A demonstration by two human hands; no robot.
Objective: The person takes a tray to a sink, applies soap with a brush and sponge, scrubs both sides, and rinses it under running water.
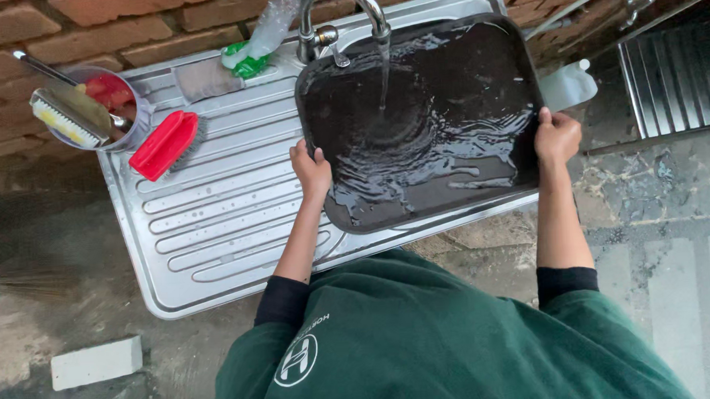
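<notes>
A large black rectangular tray [477, 82] is held level over the steel sink, covering the basin. My left hand [311, 168] grips its left edge and my right hand [557, 135] grips its right edge. Water runs from the curved metal tap [347, 8] onto the tray's middle and spreads in ripples across its wet surface.
The ribbed steel drainboard [212, 222] lies to the left, with a red scrub brush [165, 144] on it. A bowl with a brush and a utensil [88, 107] sits at its far corner. A clear bottle with green base [260, 40] lies by the brick wall. A white block [96, 362] lies on the concrete floor.
</notes>
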